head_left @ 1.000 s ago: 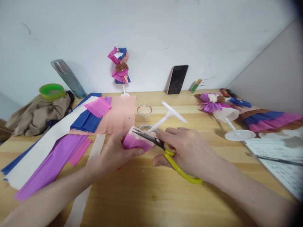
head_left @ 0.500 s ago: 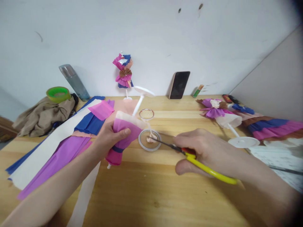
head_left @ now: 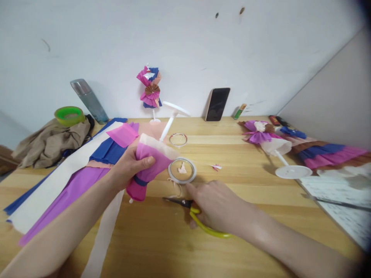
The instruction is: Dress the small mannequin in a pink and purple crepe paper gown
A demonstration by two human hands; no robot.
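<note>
left hand (head_left: 129, 170) wrapped around small paper dress (head_left: 156, 156), purple and magenta with blue waistband; dress tilted, pale hem uppermost, white stand (head_left: 168, 127) poking out past hem. right hand (head_left: 217, 204) grips yellow-handled scissors (head_left: 194, 211), blades together, tips pointing left, near dress but apart; cannot tell if scissors touch table (head_left: 162, 247). white ring (head_left: 169, 170) just beyond right fingers, pale scrap (head_left: 182, 168) inside it. dark phone (head_left: 218, 104) leaning on wall (head_left: 185, 46).
</note>
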